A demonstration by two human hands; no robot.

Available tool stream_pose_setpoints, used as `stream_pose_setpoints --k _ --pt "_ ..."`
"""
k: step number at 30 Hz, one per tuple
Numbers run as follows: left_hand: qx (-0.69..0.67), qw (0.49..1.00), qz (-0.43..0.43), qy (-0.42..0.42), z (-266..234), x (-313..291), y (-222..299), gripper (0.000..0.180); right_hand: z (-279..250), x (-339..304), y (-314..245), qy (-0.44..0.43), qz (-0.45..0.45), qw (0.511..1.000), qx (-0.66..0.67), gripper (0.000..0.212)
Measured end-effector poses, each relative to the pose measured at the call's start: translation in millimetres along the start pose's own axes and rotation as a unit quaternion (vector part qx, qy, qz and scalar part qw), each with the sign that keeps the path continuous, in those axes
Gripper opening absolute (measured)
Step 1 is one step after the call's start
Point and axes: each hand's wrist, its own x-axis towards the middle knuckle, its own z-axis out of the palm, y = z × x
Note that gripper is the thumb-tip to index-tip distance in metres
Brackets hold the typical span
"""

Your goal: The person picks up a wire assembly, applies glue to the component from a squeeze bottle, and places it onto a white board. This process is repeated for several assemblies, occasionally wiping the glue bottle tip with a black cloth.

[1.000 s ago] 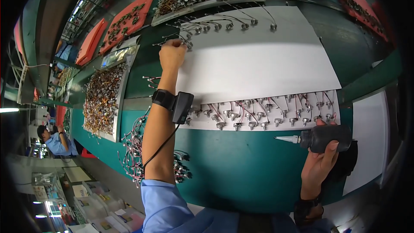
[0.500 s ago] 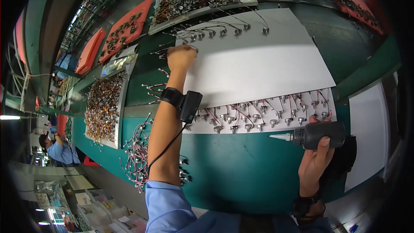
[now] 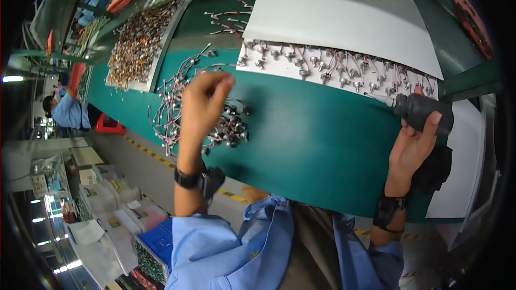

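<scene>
My left hand (image 3: 201,102) hovers over the left part of the green mat, its fingers curled and thumb tip close to the fingertips. Anything small between them cannot be made out. Below and around it lies a loose pile of small metal potentiometers (image 3: 231,129) with red, white and black wires. My right hand (image 3: 411,147) grips a dark grey squeeze bottle (image 3: 424,111), whose pale narrow nozzle points left near the white sheet's edge. Rows of wired potentiometers (image 3: 325,77) rest on the lower white sheet. An upper white sheet (image 3: 344,16) lies partly over their wires.
A tray (image 3: 142,48) heaped with wired parts stands at the left. Near my right forearm are a black cloth (image 3: 435,169) and a white board (image 3: 465,166). A green post (image 3: 467,81) rises at the right. Another person in blue (image 3: 70,110) sits far left.
My left hand has come back from the upper sheet's far left corner to above the loose pile. The view has tilted downward. My right hand still holds the bottle.
</scene>
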Motion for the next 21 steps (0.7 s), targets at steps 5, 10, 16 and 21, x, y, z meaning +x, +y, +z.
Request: stream_pose_setpoints --k 5,10,16,21 --pt "0.111 0.992 -0.001 0.054 20 -73 -12 0.015 18 -18 4 -0.01 0.022 1.0 0.001 0.038" --pt "0.298 0.924 0.139 0.195 50 -72 -21 0.015 21 -28 8 -0.033 0.038 0.999 -0.007 0.035" --pt "0.122 0.969 0.033 0.213 38 -63 -10 0.012 25 -27 3 -0.027 0.055 0.998 0.003 0.032" --pt "-0.22 0.923 0.065 0.308 -39 -38 37 0.012 19 -25 0 -0.022 0.049 0.998 0.012 0.033"
